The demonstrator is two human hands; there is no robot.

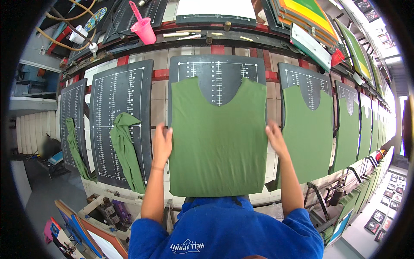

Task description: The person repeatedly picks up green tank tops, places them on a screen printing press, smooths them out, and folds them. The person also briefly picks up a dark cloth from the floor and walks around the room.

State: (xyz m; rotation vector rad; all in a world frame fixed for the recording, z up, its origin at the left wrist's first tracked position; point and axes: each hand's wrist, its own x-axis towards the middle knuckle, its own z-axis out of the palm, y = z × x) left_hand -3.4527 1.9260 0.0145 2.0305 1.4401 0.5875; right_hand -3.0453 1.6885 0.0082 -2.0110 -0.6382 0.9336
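A green shirt panel [219,142] with a deep scooped neckline lies stretched over the dark printing board [217,71] in front of me. It looks mostly smooth, with faint creases near its lower part. My left hand [162,144] is at the panel's left edge, fingers stretched out and thumb by the cloth. At the opposite edge is my right hand [276,137], slightly blurred, its fingers extended toward the fabric. Neither hand shows anything gripped. White ruled markings show on the board above the neckline.
Crumpled green cloth pieces [125,138] lie on the boards at left. More green panels [307,134] cover a row of boards at right. A pink jug [144,31] stands on the far rail [237,36]. Stacked frames [306,21] are at back right, and wooden-edged screens [97,231] lean at lower left.
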